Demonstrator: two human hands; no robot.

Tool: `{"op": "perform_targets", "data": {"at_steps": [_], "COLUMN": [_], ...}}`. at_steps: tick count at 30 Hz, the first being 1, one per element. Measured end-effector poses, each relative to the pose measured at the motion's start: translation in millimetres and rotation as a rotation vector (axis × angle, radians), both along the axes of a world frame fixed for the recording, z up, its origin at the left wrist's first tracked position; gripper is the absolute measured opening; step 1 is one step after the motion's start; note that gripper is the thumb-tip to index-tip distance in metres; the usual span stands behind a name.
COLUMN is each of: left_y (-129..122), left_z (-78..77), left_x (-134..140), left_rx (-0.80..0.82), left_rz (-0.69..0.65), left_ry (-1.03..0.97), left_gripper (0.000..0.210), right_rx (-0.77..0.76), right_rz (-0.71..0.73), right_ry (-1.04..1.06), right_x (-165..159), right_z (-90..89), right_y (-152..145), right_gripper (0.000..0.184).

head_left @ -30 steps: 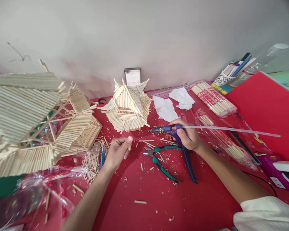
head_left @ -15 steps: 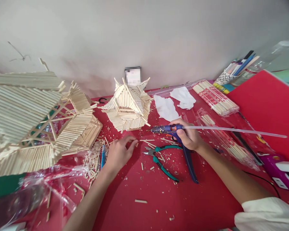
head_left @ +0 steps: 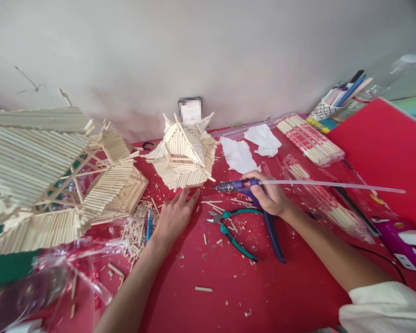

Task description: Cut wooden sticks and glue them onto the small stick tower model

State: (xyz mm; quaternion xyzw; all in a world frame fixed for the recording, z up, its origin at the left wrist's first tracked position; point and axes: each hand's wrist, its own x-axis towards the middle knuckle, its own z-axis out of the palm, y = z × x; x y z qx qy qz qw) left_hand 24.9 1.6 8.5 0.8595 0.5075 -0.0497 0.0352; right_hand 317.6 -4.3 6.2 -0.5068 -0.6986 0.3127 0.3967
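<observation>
My right hand (head_left: 268, 194) is wrapped round a blue hot glue gun (head_left: 232, 186), whose nozzle points left and whose long clear glue stick (head_left: 333, 185) trails out behind. My left hand (head_left: 176, 213) reaches forward, fingers apart, their tips at the front lower edge of a small pavilion-like model (head_left: 182, 157) built of thin wooden sticks. Nothing shows in its grasp. Between the hands, green-handled cutting pliers (head_left: 237, 231) lie on the red tabletop (head_left: 263, 296), with loose cut sticks (head_left: 213, 206) around them.
A larger stick structure (head_left: 31, 157) fills the left side. Beside it are a pile of stick offcuts (head_left: 135, 233) and a blue pen (head_left: 149, 224). White tissues (head_left: 239, 155), packs of sticks (head_left: 310, 138), a pen cup (head_left: 326, 108) and a red board (head_left: 384, 157) occupy the right.
My left hand has moved forward to the small model's front edge, its fingers stretching out from a bent pose. My right hand with the glue gun has shifted slightly left.
</observation>
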Motion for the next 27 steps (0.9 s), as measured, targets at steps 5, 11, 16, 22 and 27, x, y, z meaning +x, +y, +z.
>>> {"op": "perform_targets", "data": {"at_steps": [5, 11, 16, 22, 27], "left_y": [1.7, 0.5, -0.2, -0.5, -0.3], "left_z": [-7.2, -8.8, -7.5, -8.6, -9.8], "left_x": [1.0, -0.4, -0.8, -2.0, -2.4], "left_rx": [0.008, 0.046, 0.088, 0.109, 0.134], "left_rz": [0.029, -0.020, -0.051, -0.036, -0.039], "left_ry": [-0.030, -0.030, -0.051, -0.140, -0.147], "left_gripper": [0.068, 0.072, 0.065, 0.062, 0.059], "right_rx": [0.015, -0.017, -0.070, -0.263, -0.228], "right_rz": [0.002, -0.007, 0.031, 0.082, 0.038], "right_ry": [-0.004, 0.018, 0.074, 0.371, 0.328], "right_x": [-0.1, -0.5, 3.4, 6.6, 5.0], "right_z": [-0.5, 1.9, -4.0, -20.6, -18.9], "right_y": [0.1, -1.3, 1.6, 5.4, 5.6], "right_gripper": [0.047, 0.046, 0.058, 0.071, 0.061]}}
